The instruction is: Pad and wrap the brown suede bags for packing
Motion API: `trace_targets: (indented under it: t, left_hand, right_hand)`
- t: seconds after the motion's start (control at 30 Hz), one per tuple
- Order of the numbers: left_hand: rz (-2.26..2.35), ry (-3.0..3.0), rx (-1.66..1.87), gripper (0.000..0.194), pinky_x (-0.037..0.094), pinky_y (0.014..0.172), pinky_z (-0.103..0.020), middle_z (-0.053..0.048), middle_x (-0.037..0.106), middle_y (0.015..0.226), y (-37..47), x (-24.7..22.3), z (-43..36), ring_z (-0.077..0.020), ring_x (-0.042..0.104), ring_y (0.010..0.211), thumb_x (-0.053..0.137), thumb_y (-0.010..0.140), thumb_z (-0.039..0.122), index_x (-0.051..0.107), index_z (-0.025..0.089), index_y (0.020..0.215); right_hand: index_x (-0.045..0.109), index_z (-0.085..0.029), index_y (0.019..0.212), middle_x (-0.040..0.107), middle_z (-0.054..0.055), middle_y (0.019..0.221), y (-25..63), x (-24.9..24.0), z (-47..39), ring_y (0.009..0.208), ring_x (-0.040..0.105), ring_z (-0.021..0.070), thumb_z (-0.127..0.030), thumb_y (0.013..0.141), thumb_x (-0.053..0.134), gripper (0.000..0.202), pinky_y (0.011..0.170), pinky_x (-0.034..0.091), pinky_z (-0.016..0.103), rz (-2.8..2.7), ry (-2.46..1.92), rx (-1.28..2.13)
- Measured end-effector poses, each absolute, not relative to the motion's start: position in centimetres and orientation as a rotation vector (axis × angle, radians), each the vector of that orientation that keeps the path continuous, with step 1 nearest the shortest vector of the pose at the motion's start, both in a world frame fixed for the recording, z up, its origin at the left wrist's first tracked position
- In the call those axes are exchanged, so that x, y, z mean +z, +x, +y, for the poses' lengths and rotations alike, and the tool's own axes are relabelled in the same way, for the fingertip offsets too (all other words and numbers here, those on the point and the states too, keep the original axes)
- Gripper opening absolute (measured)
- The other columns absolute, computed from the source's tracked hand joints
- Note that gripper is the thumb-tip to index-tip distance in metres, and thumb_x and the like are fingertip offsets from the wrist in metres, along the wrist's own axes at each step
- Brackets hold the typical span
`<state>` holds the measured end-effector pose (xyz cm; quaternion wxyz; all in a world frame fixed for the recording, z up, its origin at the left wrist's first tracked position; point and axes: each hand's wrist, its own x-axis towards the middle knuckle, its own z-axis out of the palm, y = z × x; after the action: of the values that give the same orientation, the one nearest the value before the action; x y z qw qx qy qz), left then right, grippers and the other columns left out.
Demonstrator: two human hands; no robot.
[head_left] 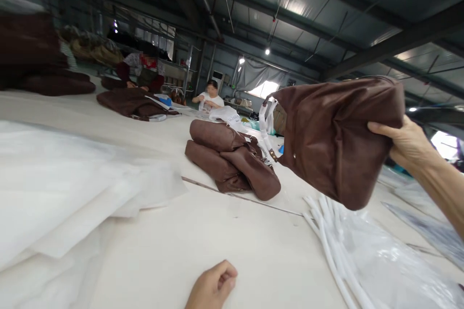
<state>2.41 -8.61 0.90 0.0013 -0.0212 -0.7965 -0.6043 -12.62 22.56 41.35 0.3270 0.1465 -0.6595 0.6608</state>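
Note:
My right hand (409, 142) grips a brown leather handbag (326, 135) by its base end, thumb on the near face. The bag is held up sideways above the table, its strap end pointing left. White wrapping covers part of the strap (266, 123), and a metal buckle shows at its lower end. Low in the view, over the bare tabletop, is my left hand (213, 285), its fingers curled in with nothing visible in them. Beyond it several more brown handbags (232, 154) lie piled together on the table.
White sheets (72, 193) are stacked on the left. White strips (326, 236) and clear plastic bags (395, 256) lie at right on the pale table (174, 256). More brown bags (123, 101) lie farther back. Two people (212, 99) (141, 70) are across the table.

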Motion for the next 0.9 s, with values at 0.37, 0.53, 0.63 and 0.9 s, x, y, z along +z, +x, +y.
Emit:
trace_targets:
  t: [0.37,0.53,0.63,0.9]
  left_hand:
    - [-2.094,-0.079,-2.792,0.080,0.044,0.097,-0.038,-0.015,0.054,0.139,4.1,5.7,-2.5,-0.0293,0.053,0.124,0.062,0.073,0.075,0.050,0.022,0.132]
    - [-1.520,-0.123,-3.377,0.096,0.039,0.105,-0.053,-0.019,0.044,0.150,4.8,8.3,3.4,-0.0305,0.048,0.133,0.038,0.079,0.086,0.025,0.024,0.150]
    - [-1.155,-0.040,-3.243,0.073,0.047,0.101,-0.047,-0.015,0.057,0.139,5.5,10.9,3.8,-0.0282,0.060,0.121,0.053,0.086,0.067,0.041,0.022,0.143]
    - [-2.406,0.422,-2.216,0.070,0.055,0.093,-0.045,-0.015,0.071,0.114,7.3,13.2,-13.2,-0.0312,0.069,0.103,0.071,0.075,0.060,0.056,0.015,0.127]
  right_hand:
    - [0.075,-0.027,0.093,0.073,0.002,0.110,0.1,34.4,27.4,0.087,0.068,0.0191,-0.022,0.040,0.090,0.056,0.078,0.063,0.028,-1.637,0.126,1.871]
    - [0.074,-0.029,0.098,0.071,0.004,0.121,2.3,29.4,26.3,0.116,0.064,0.0297,-0.024,0.051,0.084,0.048,0.094,0.058,0.041,-1.568,0.050,1.978]
    - [0.072,-0.029,0.101,0.068,0.003,0.126,4.2,25.0,24.7,0.126,0.057,0.0292,-0.029,0.058,0.083,0.044,0.102,0.053,0.045,-1.462,-0.091,2.132]
    - [0.072,-0.023,0.103,0.073,0.014,0.112,19.5,7.2,24.2,0.108,0.068,0.0378,-0.059,0.054,0.083,0.062,0.091,0.055,0.051,-2.145,-0.707,2.435]
